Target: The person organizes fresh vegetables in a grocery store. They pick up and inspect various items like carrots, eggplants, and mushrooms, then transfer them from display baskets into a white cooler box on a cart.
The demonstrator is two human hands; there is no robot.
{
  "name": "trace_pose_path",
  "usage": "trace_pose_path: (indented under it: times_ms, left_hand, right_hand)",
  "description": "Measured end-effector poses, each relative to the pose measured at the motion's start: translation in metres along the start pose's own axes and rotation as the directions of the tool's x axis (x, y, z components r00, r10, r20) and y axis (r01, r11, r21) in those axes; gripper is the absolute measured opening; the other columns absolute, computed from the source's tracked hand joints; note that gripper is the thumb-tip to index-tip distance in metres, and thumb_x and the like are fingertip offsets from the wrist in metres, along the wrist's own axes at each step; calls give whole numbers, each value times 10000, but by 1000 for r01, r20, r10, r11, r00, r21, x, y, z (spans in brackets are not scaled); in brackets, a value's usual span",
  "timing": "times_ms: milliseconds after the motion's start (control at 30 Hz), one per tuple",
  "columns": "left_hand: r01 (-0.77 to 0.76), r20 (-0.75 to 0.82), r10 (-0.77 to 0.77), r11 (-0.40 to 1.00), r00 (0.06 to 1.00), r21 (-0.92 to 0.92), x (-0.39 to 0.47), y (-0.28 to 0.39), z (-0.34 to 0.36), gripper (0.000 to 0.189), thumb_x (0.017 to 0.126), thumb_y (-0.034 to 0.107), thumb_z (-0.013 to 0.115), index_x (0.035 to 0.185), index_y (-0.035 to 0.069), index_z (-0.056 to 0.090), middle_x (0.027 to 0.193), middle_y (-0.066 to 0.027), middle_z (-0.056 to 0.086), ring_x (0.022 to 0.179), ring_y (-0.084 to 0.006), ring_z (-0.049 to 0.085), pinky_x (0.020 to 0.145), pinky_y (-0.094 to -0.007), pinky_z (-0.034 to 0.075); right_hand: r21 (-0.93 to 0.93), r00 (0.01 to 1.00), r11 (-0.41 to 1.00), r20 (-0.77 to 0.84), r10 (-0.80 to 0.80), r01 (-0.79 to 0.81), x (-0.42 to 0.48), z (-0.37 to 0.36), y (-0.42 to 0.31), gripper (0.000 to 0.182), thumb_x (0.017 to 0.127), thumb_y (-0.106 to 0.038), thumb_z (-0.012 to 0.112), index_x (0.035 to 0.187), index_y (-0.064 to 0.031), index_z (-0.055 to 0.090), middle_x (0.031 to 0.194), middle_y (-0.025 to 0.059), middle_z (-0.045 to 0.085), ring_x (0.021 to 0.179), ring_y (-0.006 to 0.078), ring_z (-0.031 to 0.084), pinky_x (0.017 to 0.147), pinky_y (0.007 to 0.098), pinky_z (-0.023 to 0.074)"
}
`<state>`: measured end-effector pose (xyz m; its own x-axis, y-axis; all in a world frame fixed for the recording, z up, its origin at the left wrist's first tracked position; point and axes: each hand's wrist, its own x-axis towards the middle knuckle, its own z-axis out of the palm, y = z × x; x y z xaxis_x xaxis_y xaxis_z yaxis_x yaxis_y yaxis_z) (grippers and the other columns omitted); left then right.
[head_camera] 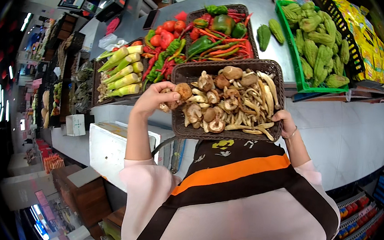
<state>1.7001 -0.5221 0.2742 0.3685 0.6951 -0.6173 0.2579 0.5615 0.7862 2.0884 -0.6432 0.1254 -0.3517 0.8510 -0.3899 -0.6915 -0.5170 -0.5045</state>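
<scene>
A dark brown woven basket (224, 136) sits in front of my body, its near edge by the apron. Brown-capped shiitake mushrooms (216, 125) fill its left and upper parts, while long, pale, slender mushrooms (268, 96) lie mostly to the right. My left hand (156, 98) is at the basket's left rim with a few shiitake mushrooms (183, 91) between thumb and fingers. On the opposite side, my right hand (285, 123) grips the basket's right rim, its fingers partly hidden.
Beyond lie a basket of peppers (223, 24), tomatoes (166, 39) and peeled green-and-white stalks (125, 73). A green crate (297, 67) of chayotes (316, 45) stands right, with two loose green vegetables (263, 37) on the metal table (260, 9). A white box (120, 151) stands below left.
</scene>
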Motion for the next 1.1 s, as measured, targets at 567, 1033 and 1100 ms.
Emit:
trace_pose_path:
  times_ms: [567, 1033, 1100]
  left_hand:
    - [249, 437, 356, 466, 826, -849, 20, -87, -22, 315, 878, 325, 546, 1004, 38, 512, 1281, -229, 336, 856, -295, 493, 369, -151, 401]
    - [-394, 163, 382, 918, 910, 48, 37, 15, 45, 174, 812, 154, 661, 776, 5, 579, 1195, -121, 553, 770, -124, 592, 659, -258, 494]
    - [-193, 65, 182, 926, 981, 323, 46, 34, 72, 216, 792, 219, 691, 764, 22, 609, 924, -74, 649, 659, -84, 567, 596, -229, 453]
  right_hand:
    - [-64, 1000, 998, -21, 16, -17, 4, 14, -7, 581, 621, -15, 501, 1192, 91, 471, 1093, 175, 592, 951, 240, 603, 842, 334, 490]
    - [-117, 1000, 993, 4, 17, -16, 2, 28, -12, 667, 591, -11, 532, 1248, 49, 430, 1128, 150, 572, 994, 231, 576, 882, 330, 467]
    - [-126, 1000, 992, 8, 5, -4, 2, 26, -11, 656, 593, -12, 532, 1239, 50, 436, 1124, 151, 573, 991, 229, 577, 878, 330, 469]
